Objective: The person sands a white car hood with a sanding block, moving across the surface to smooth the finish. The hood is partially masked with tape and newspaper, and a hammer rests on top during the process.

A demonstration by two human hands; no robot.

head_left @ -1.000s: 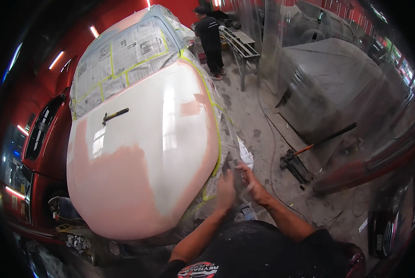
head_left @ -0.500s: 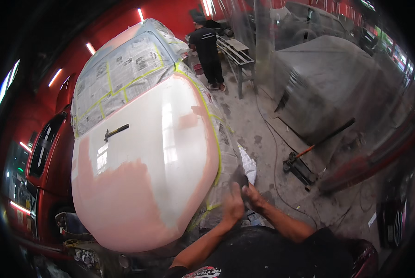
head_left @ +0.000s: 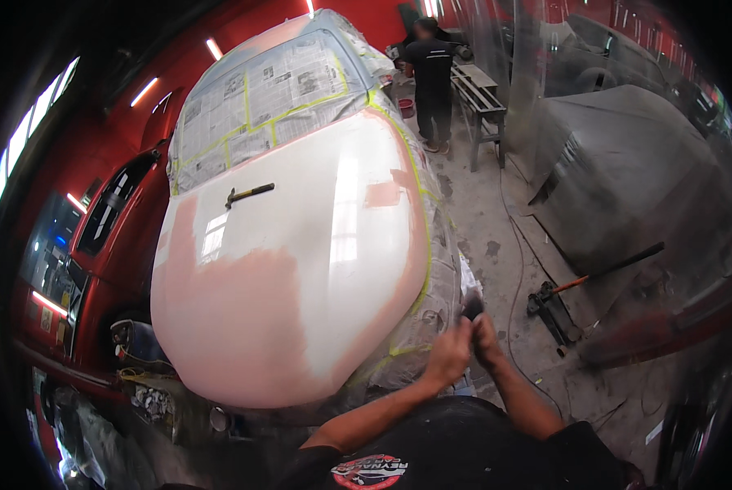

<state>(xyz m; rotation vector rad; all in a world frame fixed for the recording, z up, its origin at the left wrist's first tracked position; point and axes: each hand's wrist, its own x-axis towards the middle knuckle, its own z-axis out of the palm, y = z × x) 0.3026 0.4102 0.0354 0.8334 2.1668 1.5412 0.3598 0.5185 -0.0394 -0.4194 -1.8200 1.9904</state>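
Note:
My left hand and my right hand come together in front of me, beside the right front edge of a car hood. Between their fingertips is a small dark object, too blurred to tell its kind. Both hands are closed on it. The hood is white with pinkish patches at its front and along its sides. A hammer with a black and yellow handle lies on the hood near the windshield, away from my hands.
Newspaper and yellow tape mask the windshield and the hood's side. Another person in dark clothes stands by a metal bench. A floor jack sits at right, before a sheet-covered shape. A red car stands at left.
The view has shifted, so the car and hammer now appear farther right and higher. My hands stay together around the dark object, which now shows more clearly above the fingertips.

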